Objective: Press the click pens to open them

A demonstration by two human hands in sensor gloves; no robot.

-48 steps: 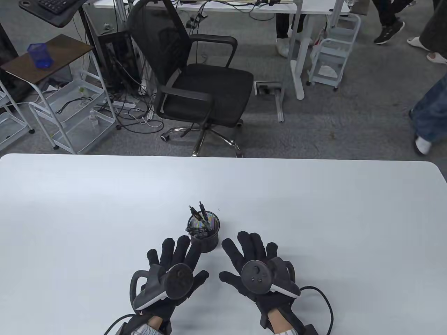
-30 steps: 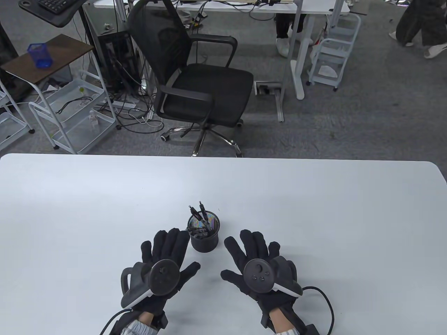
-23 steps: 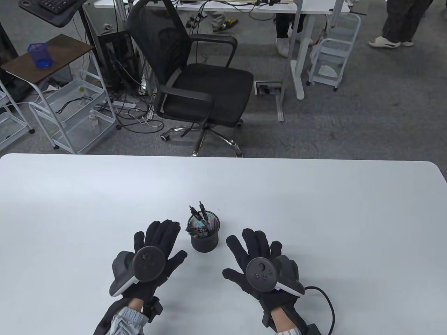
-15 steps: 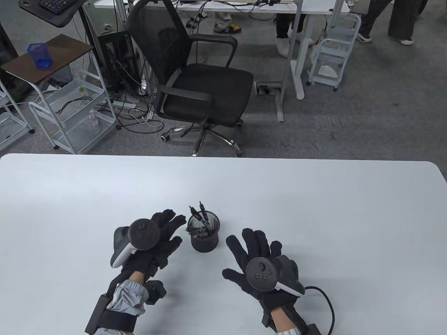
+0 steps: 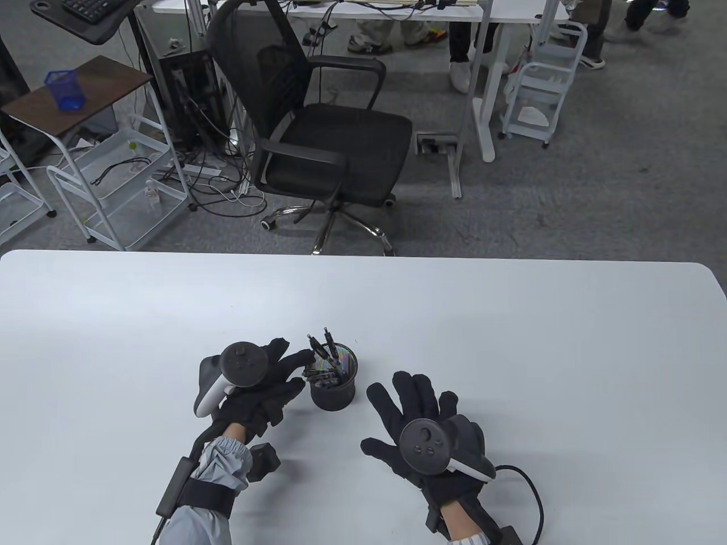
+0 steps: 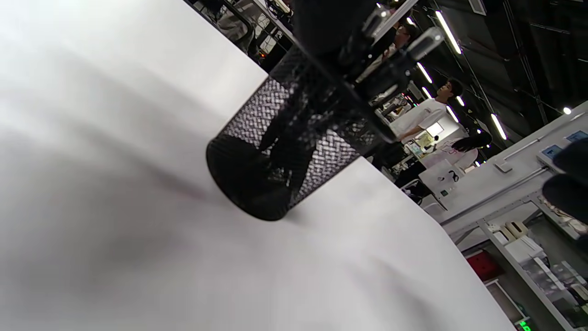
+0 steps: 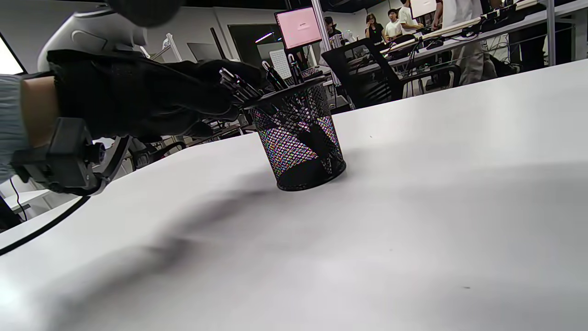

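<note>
White desk point(image 5: 511, 340), office clutter behind. Black wire-mesh pen cup point(image 5: 332, 380) stands near our front edge, click pens point(image 5: 324, 347) leaning inside, plungers up. Our left hand point(image 5: 258, 380) reaches the rim, fingers spread toward the pens; can't tell if the grip touches one. Right hand point(image 5: 423, 426) lies flat, fingers apart, holding nothing. Pens look light, stiff, slick plastic; we'd pinch mid-barrel. Cup is light and may tip.
</note>
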